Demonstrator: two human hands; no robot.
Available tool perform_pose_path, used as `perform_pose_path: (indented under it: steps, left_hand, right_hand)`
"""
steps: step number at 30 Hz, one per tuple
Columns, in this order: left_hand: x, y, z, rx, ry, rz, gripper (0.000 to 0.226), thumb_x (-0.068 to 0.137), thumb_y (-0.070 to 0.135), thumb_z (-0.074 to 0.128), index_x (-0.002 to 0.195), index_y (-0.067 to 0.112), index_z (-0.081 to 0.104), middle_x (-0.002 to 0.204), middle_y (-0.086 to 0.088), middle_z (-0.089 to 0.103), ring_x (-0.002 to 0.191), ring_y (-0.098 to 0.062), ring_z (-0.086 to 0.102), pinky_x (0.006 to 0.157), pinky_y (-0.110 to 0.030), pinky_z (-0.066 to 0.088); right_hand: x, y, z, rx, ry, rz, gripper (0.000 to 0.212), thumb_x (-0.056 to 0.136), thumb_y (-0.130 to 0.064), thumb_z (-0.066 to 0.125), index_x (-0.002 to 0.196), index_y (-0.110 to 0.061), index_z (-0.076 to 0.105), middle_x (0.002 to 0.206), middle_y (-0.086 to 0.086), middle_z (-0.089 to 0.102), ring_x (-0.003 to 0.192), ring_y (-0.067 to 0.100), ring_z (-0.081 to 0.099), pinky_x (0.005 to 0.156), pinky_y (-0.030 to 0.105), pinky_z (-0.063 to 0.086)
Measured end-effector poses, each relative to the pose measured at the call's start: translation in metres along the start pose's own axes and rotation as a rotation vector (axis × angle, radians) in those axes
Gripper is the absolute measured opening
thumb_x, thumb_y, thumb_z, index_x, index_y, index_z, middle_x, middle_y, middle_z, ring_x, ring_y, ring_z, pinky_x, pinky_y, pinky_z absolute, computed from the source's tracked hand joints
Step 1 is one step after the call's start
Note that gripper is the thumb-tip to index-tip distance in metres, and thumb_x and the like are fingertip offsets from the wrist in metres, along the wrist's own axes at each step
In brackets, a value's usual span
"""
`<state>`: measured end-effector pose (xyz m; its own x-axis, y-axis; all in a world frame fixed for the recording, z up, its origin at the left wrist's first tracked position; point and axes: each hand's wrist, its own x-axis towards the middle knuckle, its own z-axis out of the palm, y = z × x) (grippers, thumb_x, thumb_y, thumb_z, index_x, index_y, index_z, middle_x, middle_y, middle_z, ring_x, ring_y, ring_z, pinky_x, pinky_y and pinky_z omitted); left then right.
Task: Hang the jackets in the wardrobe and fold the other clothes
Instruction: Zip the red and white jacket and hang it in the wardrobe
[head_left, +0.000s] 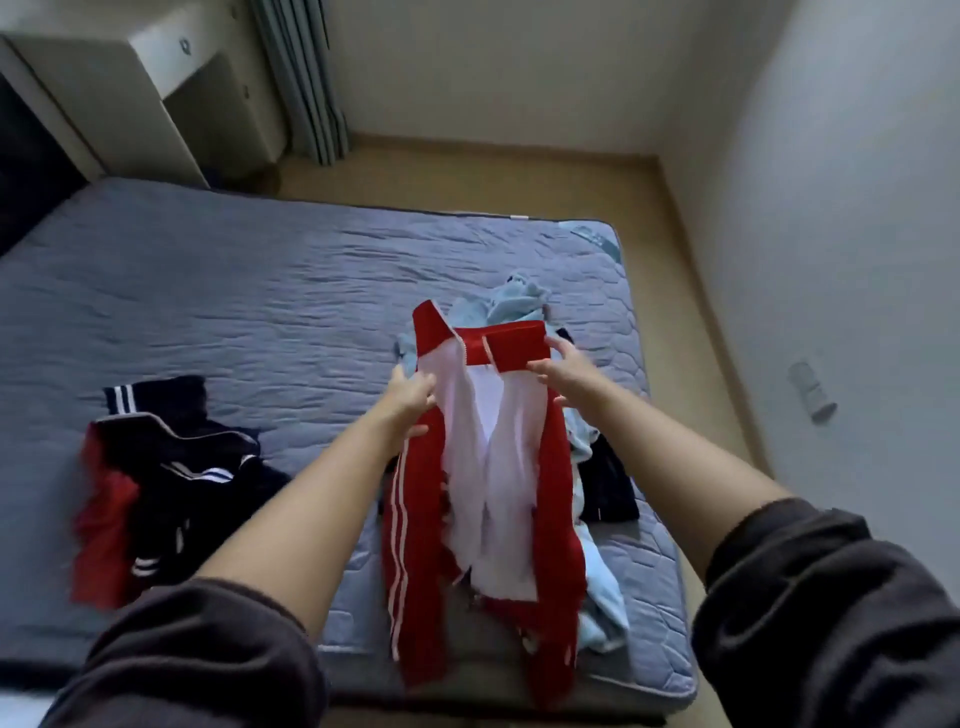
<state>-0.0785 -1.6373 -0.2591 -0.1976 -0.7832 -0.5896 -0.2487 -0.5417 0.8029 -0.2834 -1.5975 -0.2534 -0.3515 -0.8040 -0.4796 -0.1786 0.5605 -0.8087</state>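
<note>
Bed (260, 291): one, grey-blue quilted cover. One white-lined red jacket (415, 545) is held open above the bed's near right part. One navy-and-red heap (171, 478) is seen on the bed's near left. Light blue clothes (519, 306), heaped on the bed's right, are largely hidden by the jacket; one dark garment (608, 488) lies beside them. Two hands: the left hand (410, 402) is clamped on the jacket's front edge, the right hand (561, 371) curled round its collar end.
</note>
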Motion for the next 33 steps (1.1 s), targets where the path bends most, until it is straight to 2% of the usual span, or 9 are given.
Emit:
perform_pose_path:
  steps: [5,8,11,15,18,22,27,30,33]
  left_hand:
    - [0.031,-0.169,0.005,0.101,0.044,-0.343,0.043,0.097,0.013,0.046,0.138,0.014,0.036,0.122,-0.005,0.057,0.106,-0.026,0.061,0.086,-0.038,0.039]
    - [0.042,-0.252,0.009,0.095,0.035,-0.49,0.033,0.098,0.014,0.042,0.131,0.014,0.043,0.118,-0.006,0.061,0.095,-0.022,0.061,0.082,-0.034,0.04]
    - [0.052,-0.323,0.017,0.107,-0.003,-0.581,0.024,0.098,0.015,0.041,0.121,0.015,0.05,0.107,-0.003,0.063,0.087,-0.017,0.061,0.072,-0.029,0.043]
    - [0.065,-0.391,0.024,0.118,-0.024,-0.686,0.016,0.098,0.016,0.041,0.106,0.017,0.055,0.097,0.0,0.065,0.075,-0.012,0.059,0.066,-0.025,0.043]
    - [0.083,-0.419,0.025,0.13,0.004,-0.71,0.014,0.098,0.019,0.044,0.101,0.017,0.058,0.094,0.0,0.065,0.075,-0.012,0.058,0.066,-0.025,0.043]
    - [0.114,-0.438,0.031,0.069,0.027,-0.65,0.023,0.097,0.014,0.047,0.117,0.011,0.058,0.101,-0.004,0.065,0.087,-0.015,0.061,0.073,-0.029,0.047]
    - [0.162,-0.452,0.051,-0.279,0.113,-0.568,0.043,0.094,0.011,0.053,0.136,0.01,0.043,0.118,-0.007,0.059,0.113,-0.022,0.057,0.085,-0.036,0.046]
    - [0.178,-0.456,0.06,-0.476,0.112,-0.59,0.034,0.091,0.015,0.061,0.124,0.013,0.052,0.1,-0.001,0.065,0.096,-0.017,0.061,0.076,-0.034,0.047]
    - [0.178,-0.455,0.065,-0.436,0.069,-0.589,0.004,0.091,0.022,0.062,0.093,0.021,0.058,0.079,0.006,0.065,0.07,-0.008,0.059,0.066,-0.026,0.041]
  right_hand:
    - [0.011,0.158,0.06,-0.064,-0.144,0.305,0.045,0.09,-0.007,0.057,0.134,-0.012,0.049,0.101,0.013,0.061,0.085,0.024,0.058,0.062,0.026,0.038]
    - [0.008,0.244,0.095,-0.104,-0.205,0.466,0.032,0.088,-0.004,0.056,0.12,-0.003,0.058,0.102,0.023,0.064,0.081,0.024,0.056,0.056,0.025,0.037]
    - [0.004,0.319,0.132,-0.106,-0.236,0.569,0.025,0.087,-0.002,0.055,0.111,0.001,0.061,0.083,0.014,0.057,0.071,0.02,0.05,0.052,0.025,0.029]
    - [0.001,0.383,0.171,0.003,-0.223,0.72,0.023,0.091,-0.006,0.047,0.11,-0.016,0.057,0.09,0.002,0.064,0.078,0.017,0.055,0.055,0.022,0.033]
    - [0.006,0.409,0.192,0.065,-0.199,0.782,0.02,0.093,-0.008,0.043,0.104,-0.019,0.056,0.097,0.0,0.066,0.089,0.021,0.063,0.06,0.023,0.039]
    - [0.015,0.434,0.212,0.226,-0.127,0.894,0.016,0.094,-0.009,0.048,0.105,-0.015,0.057,0.106,0.006,0.062,0.093,0.02,0.06,0.075,0.032,0.046]
    - [0.032,0.467,0.226,0.793,0.098,0.97,0.029,0.09,-0.011,0.064,0.116,-0.012,0.051,0.116,0.006,0.06,0.095,0.021,0.061,0.068,0.033,0.051]
    - [0.035,0.475,0.235,0.929,0.153,0.955,0.011,0.087,-0.01,0.066,0.097,-0.013,0.062,0.094,0.002,0.067,0.084,0.016,0.063,0.063,0.03,0.05]
    - [0.03,0.471,0.238,0.924,0.13,0.887,0.011,0.091,-0.006,0.059,0.092,-0.016,0.062,0.086,0.0,0.069,0.078,0.013,0.063,0.063,0.029,0.045]
